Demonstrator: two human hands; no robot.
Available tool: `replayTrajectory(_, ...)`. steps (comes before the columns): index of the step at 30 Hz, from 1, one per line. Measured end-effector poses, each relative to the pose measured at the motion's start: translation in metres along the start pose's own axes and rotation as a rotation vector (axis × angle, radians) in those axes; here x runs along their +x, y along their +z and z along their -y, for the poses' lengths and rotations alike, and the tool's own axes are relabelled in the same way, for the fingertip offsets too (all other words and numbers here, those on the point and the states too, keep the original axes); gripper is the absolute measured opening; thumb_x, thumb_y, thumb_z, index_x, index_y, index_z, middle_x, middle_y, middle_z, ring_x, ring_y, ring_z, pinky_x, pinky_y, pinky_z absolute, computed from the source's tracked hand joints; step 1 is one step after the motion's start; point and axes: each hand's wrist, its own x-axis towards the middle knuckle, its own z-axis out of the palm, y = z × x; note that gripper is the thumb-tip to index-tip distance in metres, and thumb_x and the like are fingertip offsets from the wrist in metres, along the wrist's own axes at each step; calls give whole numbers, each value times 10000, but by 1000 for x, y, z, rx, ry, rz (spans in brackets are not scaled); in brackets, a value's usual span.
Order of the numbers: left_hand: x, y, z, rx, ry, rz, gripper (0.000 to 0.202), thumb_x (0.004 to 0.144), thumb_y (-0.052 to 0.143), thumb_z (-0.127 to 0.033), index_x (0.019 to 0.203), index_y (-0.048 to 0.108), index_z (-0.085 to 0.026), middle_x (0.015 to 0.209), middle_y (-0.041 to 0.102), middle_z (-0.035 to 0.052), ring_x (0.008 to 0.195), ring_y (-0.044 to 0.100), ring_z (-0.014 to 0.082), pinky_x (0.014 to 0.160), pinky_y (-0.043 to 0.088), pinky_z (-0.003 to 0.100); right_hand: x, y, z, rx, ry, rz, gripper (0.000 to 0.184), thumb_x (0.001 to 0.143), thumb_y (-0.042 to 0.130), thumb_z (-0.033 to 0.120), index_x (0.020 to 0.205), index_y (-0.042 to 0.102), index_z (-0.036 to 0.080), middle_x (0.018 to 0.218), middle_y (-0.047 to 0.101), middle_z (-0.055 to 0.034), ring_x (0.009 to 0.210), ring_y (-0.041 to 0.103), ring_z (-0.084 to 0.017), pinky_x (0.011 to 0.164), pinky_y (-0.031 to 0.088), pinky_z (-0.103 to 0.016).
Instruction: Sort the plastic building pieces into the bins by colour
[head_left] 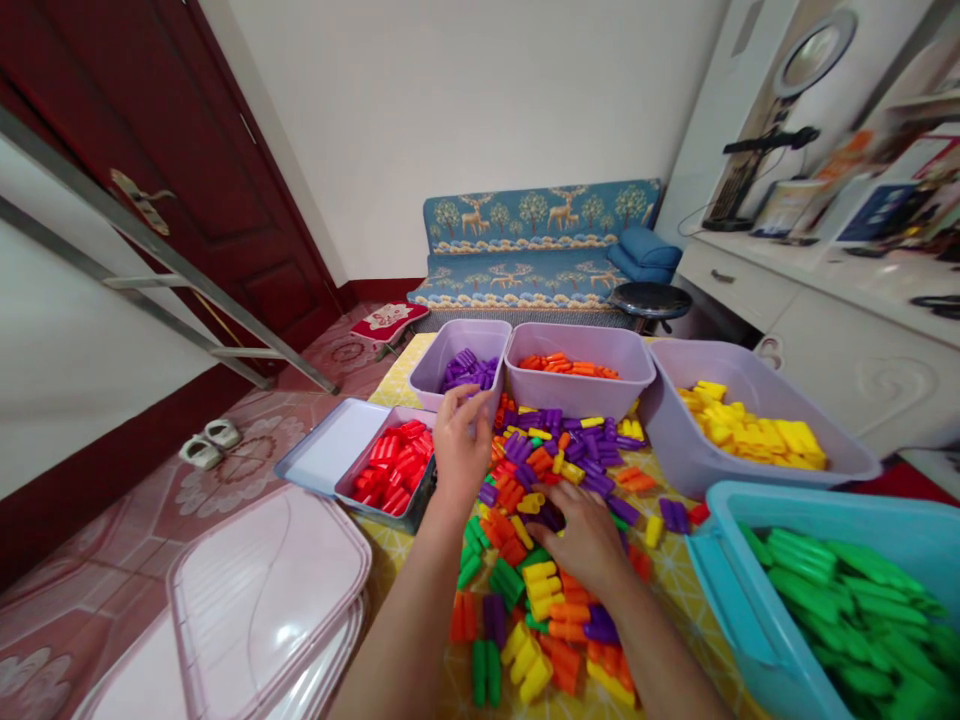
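My left hand (463, 450) is raised at the front of the lilac bin of purple pieces (424, 385), its fingers bent but apart, with nothing visible in them. Down in the mixed pile, my right hand (589, 530) has its thumb and fingers around a dark purple plastic piece (550, 516); part of that piece is hidden. Ribbed plastic pieces surround it, among them a yellow piece (541, 590), an orange piece (504, 535) and a green piece (508, 582). Left of my left hand, red pieces (394, 468) fill an open box.
Along the far edge stand a lilac bin (577, 400) with orange pieces and a larger lilac bin (675, 450) with yellow ones. A turquoise bin (739, 610) of green pieces is at the right. Pale lids (262, 600) lie at the left, beside the patterned yellow tablecloth (386, 570).
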Motion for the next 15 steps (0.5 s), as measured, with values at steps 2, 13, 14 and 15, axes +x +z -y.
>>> replayTrajectory(2,-23,3,-9,-131,-75,86,248,851,515,-122,990,705,-202,1014,654,60,951,607,167,847,500,298,0,1,-3,71,22,-31,399,716,689,257,1114,656,243,1077,678,-59,985,609,-248,899,442,-413)
replayTrajectory(13,-81,21,-15,-352,-154,462,348,770,704,-356,1083,690,-204,950,720,83,852,661,206,789,526,320,-1,-2,-10,788,273,-412,279,749,668,369,955,647,183,901,704,-69,823,661,-214,762,544,-364)
replayTrajectory(14,-82,22,-14,-326,-132,473,389,739,734,-361,1095,686,-211,968,720,85,869,661,214,801,525,328,-1,-2,-8,815,283,-418,274,738,680,368,938,645,183,878,704,-63,805,663,-210,749,548,-356)
replayTrajectory(15,-83,23,-13,-303,-114,478,410,724,747,-361,1103,683,-218,989,721,86,891,661,222,821,522,337,-1,-3,-7,830,286,-424,273,729,690,367,926,641,185,859,703,-58,790,664,-207,737,550,-348)
